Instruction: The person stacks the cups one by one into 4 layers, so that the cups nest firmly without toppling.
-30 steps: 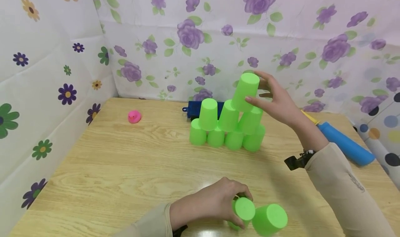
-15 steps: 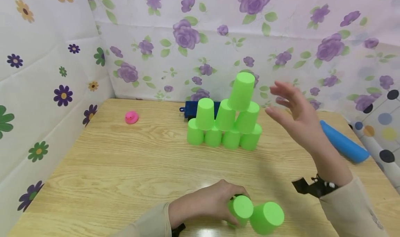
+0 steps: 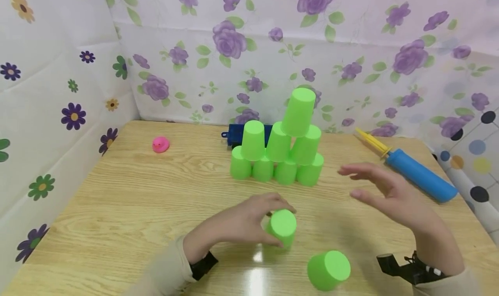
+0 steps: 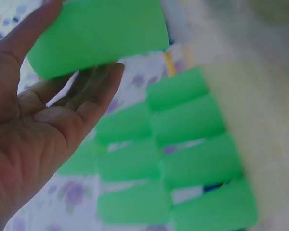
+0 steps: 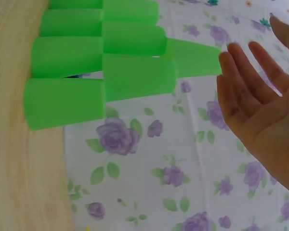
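Observation:
My left hand grips an upside-down green plastic cup, thumb on the near side and fingers on the far side. The left wrist view shows the same cup between thumb and fingers. My right hand hovers over the table on the right, fingers loosely bent and holding nothing. Behind both hands stands a stack of upside-down green cups: a bottom row of several, three on top of it, and a single top cup over the right pair. Another upside-down green cup stands alone near the front edge.
Behind the stack is a dark blue toy, partly hidden. A pink rubber duck sits at the back left. On the right lies a blue hand pump with a yellow end. Flowered cloth hangs behind the wooden table.
My right hand has let go of the top cup and drawn back right and down. My left hand has carried its cup forward and left, away from the lone cup.

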The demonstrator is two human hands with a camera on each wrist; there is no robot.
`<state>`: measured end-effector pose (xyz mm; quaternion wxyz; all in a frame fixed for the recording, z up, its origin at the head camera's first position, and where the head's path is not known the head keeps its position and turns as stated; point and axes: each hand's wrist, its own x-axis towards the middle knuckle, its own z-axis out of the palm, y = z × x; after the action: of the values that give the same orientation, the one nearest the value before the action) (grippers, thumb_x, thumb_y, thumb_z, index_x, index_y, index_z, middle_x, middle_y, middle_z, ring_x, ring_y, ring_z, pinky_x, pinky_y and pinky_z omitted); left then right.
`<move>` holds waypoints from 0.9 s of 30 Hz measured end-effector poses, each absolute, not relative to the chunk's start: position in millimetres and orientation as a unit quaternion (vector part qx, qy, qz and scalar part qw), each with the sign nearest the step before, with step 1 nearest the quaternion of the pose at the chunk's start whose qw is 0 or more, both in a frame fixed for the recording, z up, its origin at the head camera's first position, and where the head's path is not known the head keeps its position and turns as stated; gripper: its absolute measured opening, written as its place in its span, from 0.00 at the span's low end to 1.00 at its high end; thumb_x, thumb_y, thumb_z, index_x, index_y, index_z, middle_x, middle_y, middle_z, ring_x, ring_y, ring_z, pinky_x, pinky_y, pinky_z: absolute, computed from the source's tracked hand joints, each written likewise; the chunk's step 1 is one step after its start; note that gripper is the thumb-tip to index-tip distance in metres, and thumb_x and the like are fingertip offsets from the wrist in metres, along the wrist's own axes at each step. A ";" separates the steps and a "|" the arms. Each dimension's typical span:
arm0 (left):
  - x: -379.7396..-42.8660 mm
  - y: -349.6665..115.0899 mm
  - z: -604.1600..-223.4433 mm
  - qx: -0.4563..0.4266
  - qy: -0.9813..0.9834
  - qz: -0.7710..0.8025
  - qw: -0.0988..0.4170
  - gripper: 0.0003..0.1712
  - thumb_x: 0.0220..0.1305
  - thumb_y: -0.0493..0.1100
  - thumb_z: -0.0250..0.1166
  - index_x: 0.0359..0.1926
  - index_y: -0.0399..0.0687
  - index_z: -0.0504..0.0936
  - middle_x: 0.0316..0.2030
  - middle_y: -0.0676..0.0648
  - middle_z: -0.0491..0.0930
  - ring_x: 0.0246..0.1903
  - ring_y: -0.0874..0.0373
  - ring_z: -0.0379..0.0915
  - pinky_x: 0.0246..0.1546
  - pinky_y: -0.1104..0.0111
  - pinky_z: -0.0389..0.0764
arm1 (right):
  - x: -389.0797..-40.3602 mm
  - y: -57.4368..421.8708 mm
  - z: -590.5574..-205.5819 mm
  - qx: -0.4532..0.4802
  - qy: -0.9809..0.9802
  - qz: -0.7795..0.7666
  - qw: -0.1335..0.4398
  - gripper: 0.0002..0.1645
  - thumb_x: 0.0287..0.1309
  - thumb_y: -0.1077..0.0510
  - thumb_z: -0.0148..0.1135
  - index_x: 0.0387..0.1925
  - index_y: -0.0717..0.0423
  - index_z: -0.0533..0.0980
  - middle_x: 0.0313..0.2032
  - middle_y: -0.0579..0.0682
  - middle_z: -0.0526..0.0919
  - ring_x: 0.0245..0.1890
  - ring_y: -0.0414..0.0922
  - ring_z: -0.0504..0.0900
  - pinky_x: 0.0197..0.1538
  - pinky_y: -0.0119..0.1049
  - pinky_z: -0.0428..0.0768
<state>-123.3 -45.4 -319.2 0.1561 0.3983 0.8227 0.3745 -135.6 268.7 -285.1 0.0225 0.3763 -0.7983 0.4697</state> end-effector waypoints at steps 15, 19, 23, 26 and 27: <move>-165.2 -79.9 -268.5 0.271 0.768 0.570 -0.108 0.41 0.48 0.34 0.73 0.63 0.43 0.63 0.58 0.47 0.71 0.57 0.60 0.68 0.56 0.69 0.72 | -139.6 277.1 -311.7 0.544 -0.730 0.341 -0.234 0.46 0.45 0.58 0.71 0.65 0.59 0.60 0.63 0.50 0.67 0.60 0.42 0.69 0.57 0.33 0.72; -180.1 -76.2 -261.3 0.246 0.725 0.623 -0.161 0.37 0.49 0.31 0.71 0.60 0.39 0.64 0.55 0.46 0.74 0.56 0.60 0.70 0.56 0.68 0.71 | -141.2 262.9 -323.5 0.542 -0.684 0.366 -0.324 0.45 0.47 0.58 0.70 0.65 0.58 0.60 0.63 0.51 0.67 0.62 0.45 0.67 0.60 0.37 0.70; -196.2 -74.0 -256.6 0.237 0.692 0.653 -0.198 0.36 0.50 0.29 0.69 0.60 0.37 0.65 0.55 0.43 0.74 0.54 0.58 0.71 0.56 0.66 0.72 | -143.3 252.8 -330.5 0.552 -0.650 0.374 -0.365 0.43 0.51 0.55 0.67 0.66 0.57 0.59 0.63 0.51 0.67 0.62 0.47 0.67 0.60 0.40 0.70; -206.4 -70.3 -253.8 0.242 0.658 0.681 -0.213 0.35 0.50 0.27 0.68 0.61 0.36 0.66 0.55 0.42 0.74 0.54 0.56 0.71 0.58 0.64 0.70 | -145.8 250.9 -333.7 0.571 -0.623 0.382 -0.376 0.43 0.52 0.55 0.67 0.66 0.58 0.58 0.63 0.52 0.66 0.62 0.48 0.67 0.61 0.40 0.70; -209.3 -68.7 -253.1 0.246 0.648 0.687 -0.217 0.35 0.50 0.26 0.67 0.61 0.36 0.66 0.55 0.42 0.73 0.54 0.55 0.71 0.59 0.64 0.69 | -146.0 251.3 -333.9 0.562 -0.619 0.386 -0.390 0.43 0.52 0.56 0.67 0.66 0.58 0.58 0.63 0.53 0.66 0.63 0.48 0.66 0.61 0.41 0.70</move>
<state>-209.3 -68.7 -253.1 -0.2166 0.2461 0.6481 0.6874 -146.0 251.3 -333.9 -0.3897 0.5618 -0.6195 0.3856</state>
